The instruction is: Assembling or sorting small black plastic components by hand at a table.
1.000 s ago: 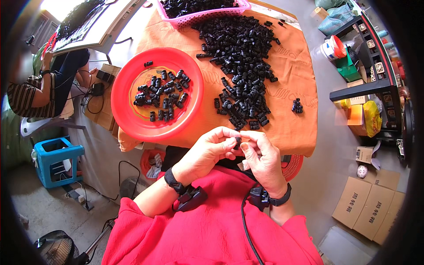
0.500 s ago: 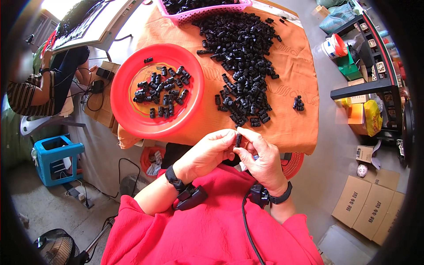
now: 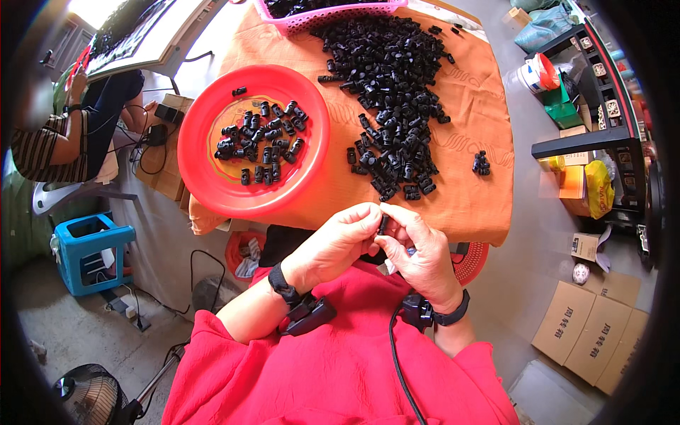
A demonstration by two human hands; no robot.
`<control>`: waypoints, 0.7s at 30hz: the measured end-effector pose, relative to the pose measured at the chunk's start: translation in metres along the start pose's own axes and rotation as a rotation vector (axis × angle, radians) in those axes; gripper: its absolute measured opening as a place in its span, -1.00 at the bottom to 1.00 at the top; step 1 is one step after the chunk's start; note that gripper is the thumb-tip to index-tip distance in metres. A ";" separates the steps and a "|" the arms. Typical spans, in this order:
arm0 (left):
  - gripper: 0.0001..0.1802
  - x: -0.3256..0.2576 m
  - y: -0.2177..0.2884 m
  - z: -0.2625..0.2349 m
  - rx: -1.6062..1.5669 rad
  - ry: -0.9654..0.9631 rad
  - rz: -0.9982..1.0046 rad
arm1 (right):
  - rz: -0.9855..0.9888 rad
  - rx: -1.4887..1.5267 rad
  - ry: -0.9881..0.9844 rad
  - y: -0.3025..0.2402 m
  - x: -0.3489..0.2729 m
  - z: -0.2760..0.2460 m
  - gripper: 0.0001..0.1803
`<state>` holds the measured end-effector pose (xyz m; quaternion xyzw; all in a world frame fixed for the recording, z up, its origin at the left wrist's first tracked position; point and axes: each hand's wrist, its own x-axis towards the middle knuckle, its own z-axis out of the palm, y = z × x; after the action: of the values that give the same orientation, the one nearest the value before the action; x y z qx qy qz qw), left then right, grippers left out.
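Observation:
Just off the near edge of the table, my left hand (image 3: 341, 239) and my right hand (image 3: 426, 261) meet around one small black cord lock (image 3: 383, 224). The fingertips of both hands pinch it, and part of it is hidden by them. Ahead lies a large heap of black cord locks (image 3: 397, 92) on the orange tablecloth (image 3: 471, 205). To the left, a round red tray (image 3: 195, 145) holds several more cord locks (image 3: 275, 134). A small cluster of cord locks (image 3: 482, 163) sits apart on the right.
A pink basket (image 3: 301, 25) filled with black pieces stands at the far edge. At left, another person in a striped top (image 3: 35, 152) sits by a white table. A blue stool (image 3: 92, 248) and a fan (image 3: 92, 393) are lower left; shelves (image 3: 588, 146) and cardboard boxes (image 3: 581, 329) stand right.
Both hands stay together on the cord lock, with only slight finger movement. The view has shifted a little; the tray and the heap look unchanged.

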<state>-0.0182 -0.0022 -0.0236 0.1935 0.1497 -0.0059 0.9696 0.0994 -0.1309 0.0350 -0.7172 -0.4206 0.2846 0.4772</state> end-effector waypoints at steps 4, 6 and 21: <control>-0.67 0.000 -0.001 0.002 0.033 0.040 0.075 | -0.100 -0.093 0.053 0.001 0.003 -0.001 -0.64; -0.69 -0.003 0.003 0.008 0.086 0.024 0.079 | 0.031 -0.050 0.091 -0.004 0.004 -0.002 -0.68; -0.74 -0.004 -0.008 0.017 0.211 0.201 0.139 | -0.057 -0.455 0.240 0.005 0.015 0.017 -0.71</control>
<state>-0.0179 -0.0158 -0.0107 0.3039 0.2307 0.0650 0.9220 0.0948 -0.1111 0.0242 -0.8225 -0.4342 0.0817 0.3581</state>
